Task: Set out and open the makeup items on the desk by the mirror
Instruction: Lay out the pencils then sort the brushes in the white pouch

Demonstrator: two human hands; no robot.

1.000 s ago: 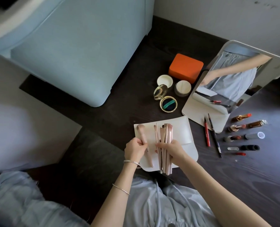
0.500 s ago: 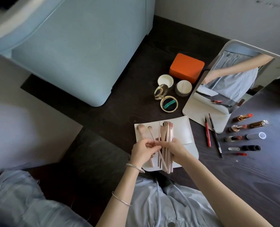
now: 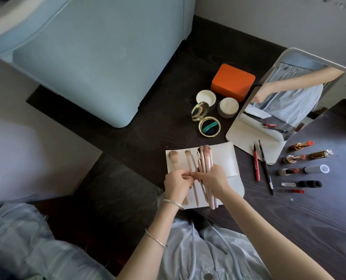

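An open white brush pouch [image 3: 229, 158] lies flat on the dark desk in front of me. My right hand [image 3: 213, 179] grips a bundle of pink makeup brushes [image 3: 205, 160] above it. My left hand [image 3: 177, 182] pinches one thin brush at the bundle's left side. Two brushes lie laid out on the pouch: a large fluffy one [image 3: 173, 158] at the far left and a second one [image 3: 189, 160] beside it. The tilted mirror [image 3: 293, 98] stands to the right rear.
Behind the pouch sit an open gold compact [image 3: 208, 126], a powder jar [image 3: 228, 107], its lid [image 3: 206, 97] and an orange case [image 3: 232, 81]. To the right lie a red pencil [image 3: 256, 164], a black pencil [image 3: 266, 168] and several opened lipsticks [image 3: 294, 158]. A pale blue chair [image 3: 87, 57] stands at the left.
A second brush now lies on the pouch beside the fluffy one. My left hand has come back to the bundle and pinches another thin brush.
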